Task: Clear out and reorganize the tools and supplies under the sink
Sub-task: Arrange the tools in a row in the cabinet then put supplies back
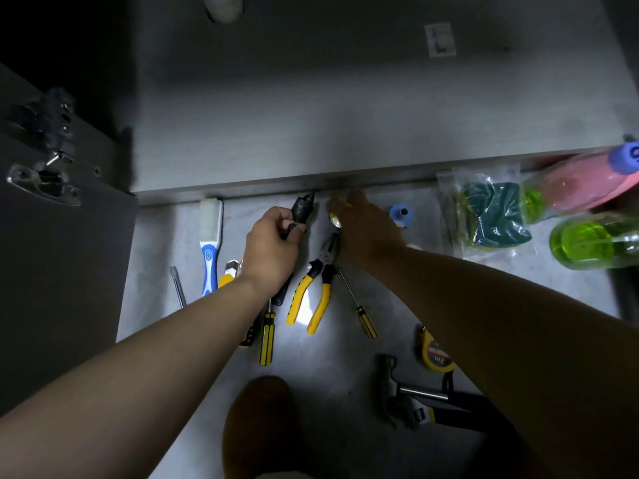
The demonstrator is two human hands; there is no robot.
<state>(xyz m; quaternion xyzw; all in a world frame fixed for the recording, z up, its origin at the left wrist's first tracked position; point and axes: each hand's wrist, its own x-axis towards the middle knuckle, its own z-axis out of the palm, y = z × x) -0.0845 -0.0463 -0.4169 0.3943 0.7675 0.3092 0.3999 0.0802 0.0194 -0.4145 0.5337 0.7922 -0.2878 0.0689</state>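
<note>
On the grey floor in front of the bare cabinet base (pixel 311 108) lie tools in a row. My left hand (pixel 271 245) grips a black tape-wrapped tool (pixel 303 209) near the cabinet's front edge. My right hand (pixel 366 229) reaches beside it, fingers curled over a small yellow and silver object (pixel 335 221) that is mostly hidden. Below the hands lie yellow-handled pliers (pixel 316 292), two yellow and black screwdrivers (pixel 267 335) (pixel 359 309), a scrub brush with blue handle (pixel 210 243), a tape measure (pixel 436 350) and a hammer (pixel 415 397).
The open cabinet door (pixel 58 236) with hinges stands at the left. At the right lie a bag of green scouring pads (pixel 491 216), bottles of green liquid (pixel 594 240), a pink bottle (pixel 581 181) and a blue cap (pixel 401 214). My knee (pixel 262 426) is at bottom centre.
</note>
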